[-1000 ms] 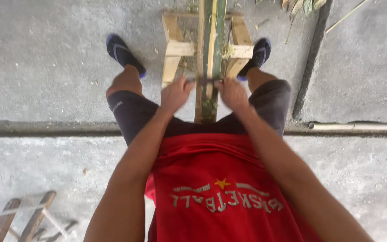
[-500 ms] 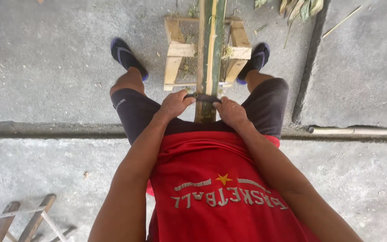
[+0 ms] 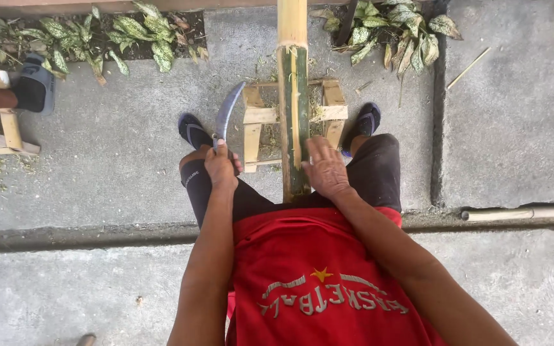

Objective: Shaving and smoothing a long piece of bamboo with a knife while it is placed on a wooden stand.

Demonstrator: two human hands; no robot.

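Two hands: curved knife [image 3: 227,113], bamboo pole [image 3: 293,115].

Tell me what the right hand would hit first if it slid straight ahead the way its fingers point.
The right hand lies beside the green bamboo pole, fingers pointing forward. Straight ahead it would probably meet the wooden stand's right-side slats first, though depth is hard to judge.

bamboo pole [image 3: 293,96] top cut off by frame
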